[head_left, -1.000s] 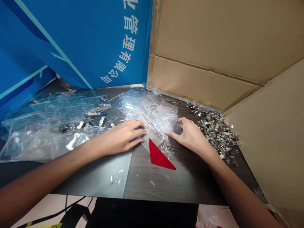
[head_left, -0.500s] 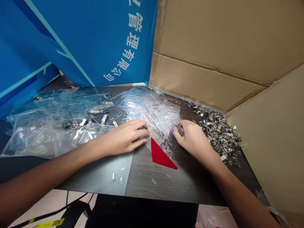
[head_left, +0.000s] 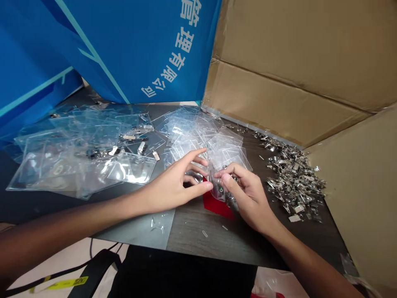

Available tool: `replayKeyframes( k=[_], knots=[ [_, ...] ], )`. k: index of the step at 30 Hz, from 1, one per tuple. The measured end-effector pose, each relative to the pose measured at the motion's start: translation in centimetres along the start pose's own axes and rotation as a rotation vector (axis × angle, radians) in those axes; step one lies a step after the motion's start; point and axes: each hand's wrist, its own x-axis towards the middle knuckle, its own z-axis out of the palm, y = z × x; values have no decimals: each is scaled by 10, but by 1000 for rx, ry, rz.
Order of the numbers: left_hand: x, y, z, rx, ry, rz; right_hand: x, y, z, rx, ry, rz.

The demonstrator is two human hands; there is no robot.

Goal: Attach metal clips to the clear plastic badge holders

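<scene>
My left hand (head_left: 181,180) grips a clear plastic badge holder (head_left: 218,194) by its edge, thumb below and fingers above. The holder stands on edge between my hands. My right hand (head_left: 248,190) is closed at the holder's right side, thumb and forefinger pinched together. Metal glints at its fingers look like a badge clip (head_left: 221,189), partly hidden. Just behind lies a heap of clear badge holders (head_left: 231,151). Beneath the hands, a red triangular piece (head_left: 217,207) is partly covered.
Holders with clips attached (head_left: 130,165) spread over the left side. A pile of metal clips (head_left: 294,178) lies at the right. Small clear strips (head_left: 204,234) are scattered near the front edge. A blue printed panel (head_left: 139,49) and cardboard walls (head_left: 291,49) bound the table.
My hands have come together over the red piece. A badge holder is now raised between them. The camera view has shifted slightly.
</scene>
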Motion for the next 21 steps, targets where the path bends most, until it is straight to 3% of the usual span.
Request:
replayKeyframes(
  k=[7,16,21],
  knots=[
    [3,3,3,-122,-49,-40,-3,4,7,35,-97,2],
    [7,1,-6,-189,-23,-53,-3,4,3,17,-33,-64],
    [8,3,-7,-211,-79,-73,-5,4,3,-10,-51,-107]
  ],
)
